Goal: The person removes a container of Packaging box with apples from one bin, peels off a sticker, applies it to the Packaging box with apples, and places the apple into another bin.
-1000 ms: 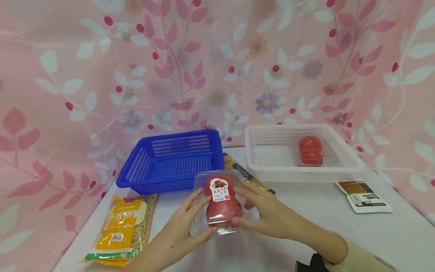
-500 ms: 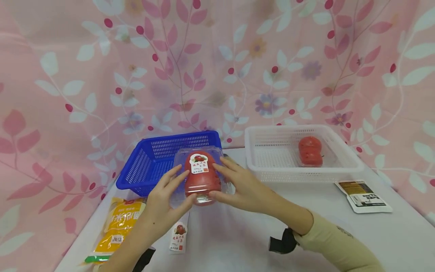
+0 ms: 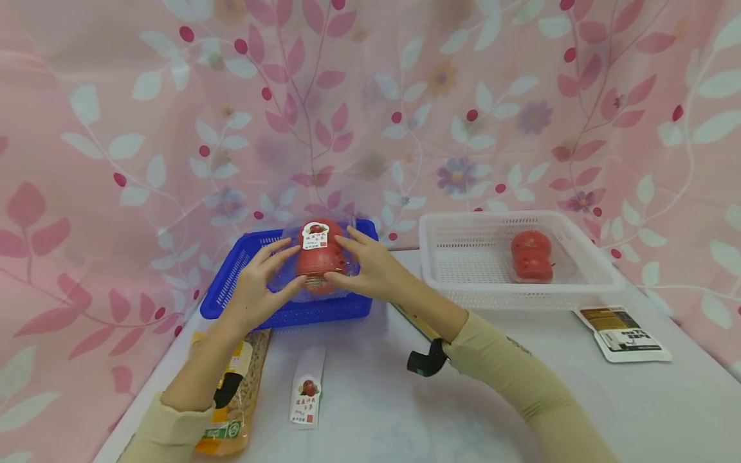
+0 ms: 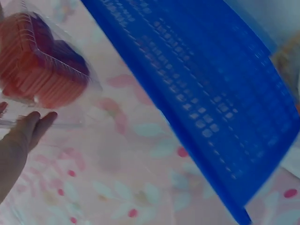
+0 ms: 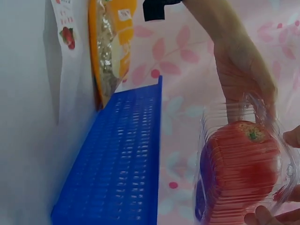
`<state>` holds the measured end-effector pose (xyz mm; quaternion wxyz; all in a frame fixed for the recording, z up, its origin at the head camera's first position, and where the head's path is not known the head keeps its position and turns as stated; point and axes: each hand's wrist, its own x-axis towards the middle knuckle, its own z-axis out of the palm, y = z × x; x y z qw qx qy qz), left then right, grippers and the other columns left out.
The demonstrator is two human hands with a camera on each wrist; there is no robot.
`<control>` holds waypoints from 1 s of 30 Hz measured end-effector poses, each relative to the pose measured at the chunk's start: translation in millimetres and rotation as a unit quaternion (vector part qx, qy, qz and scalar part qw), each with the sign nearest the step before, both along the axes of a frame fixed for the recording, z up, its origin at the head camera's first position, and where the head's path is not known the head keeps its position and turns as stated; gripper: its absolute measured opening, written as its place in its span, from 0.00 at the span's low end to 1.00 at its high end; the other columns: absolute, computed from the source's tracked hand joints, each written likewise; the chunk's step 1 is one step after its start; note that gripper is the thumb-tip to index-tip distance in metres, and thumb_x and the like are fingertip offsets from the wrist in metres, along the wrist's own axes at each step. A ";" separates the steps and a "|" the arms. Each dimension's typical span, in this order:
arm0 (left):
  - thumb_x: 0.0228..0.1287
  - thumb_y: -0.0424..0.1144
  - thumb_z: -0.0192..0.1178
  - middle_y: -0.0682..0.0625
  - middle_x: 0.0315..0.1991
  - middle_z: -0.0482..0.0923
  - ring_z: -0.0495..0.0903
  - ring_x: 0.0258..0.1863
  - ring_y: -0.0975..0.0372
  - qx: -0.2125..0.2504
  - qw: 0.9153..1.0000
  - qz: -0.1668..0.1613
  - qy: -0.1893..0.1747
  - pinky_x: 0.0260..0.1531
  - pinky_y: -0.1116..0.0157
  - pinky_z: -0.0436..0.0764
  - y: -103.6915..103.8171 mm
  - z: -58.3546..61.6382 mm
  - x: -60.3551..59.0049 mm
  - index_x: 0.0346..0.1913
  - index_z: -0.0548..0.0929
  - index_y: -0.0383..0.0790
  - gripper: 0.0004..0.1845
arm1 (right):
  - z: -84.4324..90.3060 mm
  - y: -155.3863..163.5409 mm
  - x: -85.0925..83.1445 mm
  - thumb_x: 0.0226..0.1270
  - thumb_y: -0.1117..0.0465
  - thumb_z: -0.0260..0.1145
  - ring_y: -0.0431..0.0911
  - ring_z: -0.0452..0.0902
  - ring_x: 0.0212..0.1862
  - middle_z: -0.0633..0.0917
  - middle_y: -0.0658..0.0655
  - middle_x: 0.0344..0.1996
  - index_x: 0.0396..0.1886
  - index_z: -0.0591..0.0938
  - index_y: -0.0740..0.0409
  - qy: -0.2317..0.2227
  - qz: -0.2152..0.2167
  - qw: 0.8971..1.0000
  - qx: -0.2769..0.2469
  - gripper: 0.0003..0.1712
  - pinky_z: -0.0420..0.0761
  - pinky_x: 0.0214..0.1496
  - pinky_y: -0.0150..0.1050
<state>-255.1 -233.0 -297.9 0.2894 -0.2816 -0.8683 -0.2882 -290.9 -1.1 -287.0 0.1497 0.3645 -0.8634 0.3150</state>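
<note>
A clear plastic clamshell of red tomatoes (image 3: 317,258) with a white label hangs over the blue basket (image 3: 231,289). My left hand (image 3: 258,283) holds its left side and my right hand (image 3: 363,269) holds its right side, fingers spread along the plastic. The left wrist view shows the clamshell (image 4: 40,70) above the fingertips (image 4: 35,124), with the blue basket (image 4: 206,98) beside it. In the right wrist view the clamshell (image 5: 243,173) sits between both hands, over the blue basket (image 5: 122,168).
A white basket (image 3: 579,276) at the right holds another tomato pack (image 3: 529,256). A yellow pasta bag (image 3: 231,386) lies front left, a loose tomato label (image 3: 305,393) near the middle, a dark-printed packet (image 3: 622,333) at the right, and a long packet (image 3: 413,321) under my right forearm.
Both hands have lifted the tomato clamshell off the table and carried it back and left, over the blue basket. A loose label now shows where it lay.
</note>
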 end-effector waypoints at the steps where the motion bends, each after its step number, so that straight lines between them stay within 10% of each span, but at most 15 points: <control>1: 0.53 0.38 0.67 0.39 0.61 0.66 0.69 0.56 0.47 -0.004 1.000 0.001 -0.003 0.43 0.50 0.77 -5.1 0.2 -5.5 0.57 0.75 0.36 0.27 | -0.2 -5.0 -6.0 0.55 0.43 0.66 0.58 0.59 0.65 0.64 0.65 0.64 0.63 0.69 0.61 0.000 0.001 1.000 0.003 0.40 0.72 0.53 0.53; 12: 0.56 0.41 0.65 0.37 0.64 0.60 0.62 0.60 0.42 -0.031 0.995 0.021 -0.089 0.51 0.46 0.70 -49.4 -25.6 -48.5 0.60 0.72 0.36 0.29 | -30.1 -52.5 -60.3 0.57 0.40 0.63 0.58 0.57 0.65 0.61 0.67 0.65 0.66 0.65 0.61 -0.031 0.007 0.998 0.056 0.44 0.69 0.57 0.51; 24: 0.50 0.50 0.67 0.36 0.66 0.57 0.64 0.59 0.39 -0.023 0.965 0.045 -0.258 0.52 0.48 0.69 -92.8 -58.5 -56.0 0.57 0.73 0.39 0.32 | -65.8 -97.9 -69.4 0.59 0.42 0.62 0.58 0.58 0.65 0.62 0.66 0.65 0.67 0.63 0.61 -0.121 0.025 0.980 0.158 0.43 0.64 0.61 0.51; 30: 0.48 0.51 0.69 0.33 0.62 0.62 0.72 0.51 0.39 -0.024 0.957 0.065 -0.281 0.48 0.47 0.73 -108.9 -56.3 -61.0 0.53 0.74 0.41 0.30 | -69.5 -116.8 -75.1 0.60 0.41 0.60 0.56 0.58 0.66 0.66 0.64 0.64 0.66 0.64 0.61 -0.128 0.033 0.975 0.178 0.41 0.63 0.63 0.48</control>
